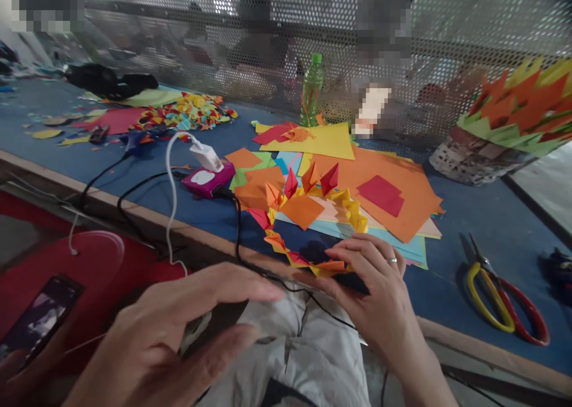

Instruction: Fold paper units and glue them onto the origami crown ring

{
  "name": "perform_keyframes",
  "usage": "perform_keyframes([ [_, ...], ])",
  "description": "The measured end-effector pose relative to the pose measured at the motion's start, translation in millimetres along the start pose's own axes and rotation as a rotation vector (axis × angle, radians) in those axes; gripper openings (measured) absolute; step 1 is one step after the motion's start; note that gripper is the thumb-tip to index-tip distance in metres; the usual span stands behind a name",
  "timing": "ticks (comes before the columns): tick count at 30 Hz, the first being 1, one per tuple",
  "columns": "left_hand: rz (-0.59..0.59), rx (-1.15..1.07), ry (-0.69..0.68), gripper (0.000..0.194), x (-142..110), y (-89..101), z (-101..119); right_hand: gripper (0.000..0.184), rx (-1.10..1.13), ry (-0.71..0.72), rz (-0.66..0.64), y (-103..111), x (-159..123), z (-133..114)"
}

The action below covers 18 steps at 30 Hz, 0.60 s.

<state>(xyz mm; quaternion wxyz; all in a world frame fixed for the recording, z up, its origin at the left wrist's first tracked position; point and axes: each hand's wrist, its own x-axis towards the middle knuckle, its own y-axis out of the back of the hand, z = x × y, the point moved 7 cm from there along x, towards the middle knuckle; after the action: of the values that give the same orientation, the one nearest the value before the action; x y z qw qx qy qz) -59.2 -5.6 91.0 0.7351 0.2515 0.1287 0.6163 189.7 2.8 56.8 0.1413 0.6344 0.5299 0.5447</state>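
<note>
A ring of folded paper points (276, 241) in red, orange and yellow lies at the table's near edge. My right hand (378, 282), with a ring on one finger, pinches the near right side of this paper ring between thumb and fingers. Its fingertips hide part of the folds there. Left of it, my left hand (179, 317) hovers in front of the table edge, thumb and fingers apart, holding nothing. Inside and behind the paper ring lie flat sheets, among them a loose orange piece (304, 211) and a large orange sheet (397, 171).
Scissors (491, 288) with yellow and red handles lie at right. A purple power strip (208, 179) with cables stands left. Behind are a paper scrap pile (196, 112), a green bottle (313, 88) and a paper-covered basket (473, 157). A phone (42, 317) shows lower left.
</note>
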Motion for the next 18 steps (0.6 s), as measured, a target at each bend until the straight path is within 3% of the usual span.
perform_keyframes([
  [2, -0.041, -0.011, 0.076, 0.014, -6, -14.9, -15, 0.022, 0.024, 0.014, -0.008, -1, 2, -3],
  [5, -0.243, -0.154, 0.103, 0.019, -2, -48.4, -31, 0.006, 0.053, 0.029, 0.004, -2, 5, -8],
  [9, -0.397, -0.341, 0.122, 0.022, 7, -79.0, -46, 0.009, 0.053, 0.046, 0.047, -2, 6, -12],
  [15, -0.456, -0.408, 0.142, 0.023, 10, -94.0, -48, 0.021, 0.056, 0.069, 0.105, 2, 3, -12],
  [18, -0.464, -0.434, 0.153, 0.025, 10, -93.4, -47, 0.013, 0.03, 0.089, 0.052, 2, 1, -14],
])
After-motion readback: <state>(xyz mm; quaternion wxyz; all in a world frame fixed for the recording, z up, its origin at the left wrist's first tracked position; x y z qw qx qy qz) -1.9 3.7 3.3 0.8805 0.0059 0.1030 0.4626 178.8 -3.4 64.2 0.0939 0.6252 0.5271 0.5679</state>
